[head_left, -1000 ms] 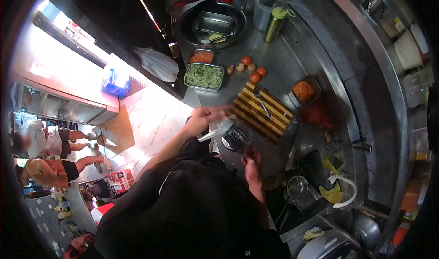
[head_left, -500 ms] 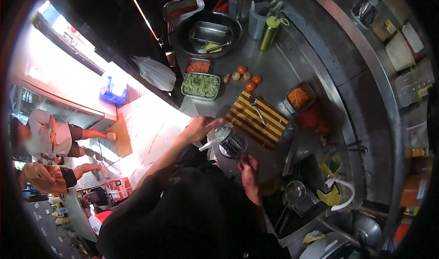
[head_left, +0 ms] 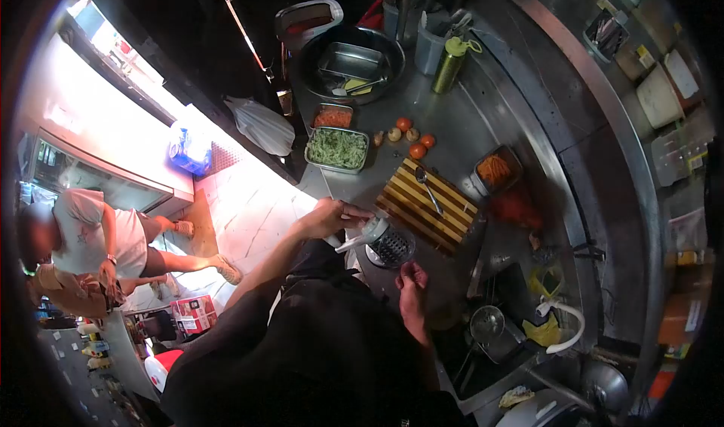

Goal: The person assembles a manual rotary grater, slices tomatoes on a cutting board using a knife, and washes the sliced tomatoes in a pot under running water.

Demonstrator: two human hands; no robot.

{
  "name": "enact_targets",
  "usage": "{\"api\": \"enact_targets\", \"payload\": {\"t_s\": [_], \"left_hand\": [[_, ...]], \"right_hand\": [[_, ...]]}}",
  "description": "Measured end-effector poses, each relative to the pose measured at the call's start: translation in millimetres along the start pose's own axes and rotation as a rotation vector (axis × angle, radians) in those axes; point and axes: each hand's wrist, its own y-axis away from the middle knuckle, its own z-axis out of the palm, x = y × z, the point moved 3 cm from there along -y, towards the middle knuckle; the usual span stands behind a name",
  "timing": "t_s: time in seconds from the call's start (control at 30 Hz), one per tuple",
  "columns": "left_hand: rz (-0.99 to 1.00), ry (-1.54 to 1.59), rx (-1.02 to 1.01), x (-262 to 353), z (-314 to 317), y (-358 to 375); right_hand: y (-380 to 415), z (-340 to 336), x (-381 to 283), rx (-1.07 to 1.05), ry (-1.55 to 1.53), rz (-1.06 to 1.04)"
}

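Note:
A rotary grater (head_left: 390,247) with a white body, a pale handle and a dark perforated drum is in front of me, beside the cutting board's near left corner. My left hand (head_left: 328,217) reaches in from the left, its fingers bent against the grater's white top. At the drum's lower right is my right hand (head_left: 412,282), its fingers curled in; what they hold, if anything, is too small to tell. The striped wooden cutting board (head_left: 407,208) carries a metal spoon (head_left: 431,192).
Behind are shredded greens (head_left: 337,149), an orange shredded tray (head_left: 332,116), tomatoes (head_left: 417,150), a dark basin (head_left: 305,61) and a green bottle (head_left: 449,67). Shredded carrot (head_left: 495,171) stands right of the board. The sink area holds a strainer (head_left: 486,324). Two people are at far left, one nearer (head_left: 124,238).
The view has shifted slightly. My left hand has come closer against the grater's top, while my right hand stays beside the drum. The nearer person at left has moved towards the counter side.

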Motion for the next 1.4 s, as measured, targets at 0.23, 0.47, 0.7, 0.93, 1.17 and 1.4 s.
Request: {"api": "enact_targets", "payload": {"t_s": [0.23, 0.47, 0.7, 0.93, 1.17, 1.4], "left_hand": [[-0.319, 0.096, 0.121, 38, 23, 4], [-0.152, -0.029, 0.313, 35, 36, 10], [0.013, -0.039, 0.401, 27, 43, 11], [0.019, 0.031, 0.291, 31, 41, 12], [-0.022, 0.112, 0.243, 24, 49, 18], [0.023, -0.192, 0.242, 22, 50, 22]], "right_hand": [[2, 8, -9, 0.004, 0.107, -0.062], [1, 14, -5, 0.056, 0.030, -0.043], [2, 13, -3, 0.096, -0.025, -0.009], [-5, 1, 14, 0.052, -0.103, -0.011], [-6, -12, 18, -0.049, -0.155, 0.022], [0, -21, 7, -0.020, -0.074, -0.025]]}}
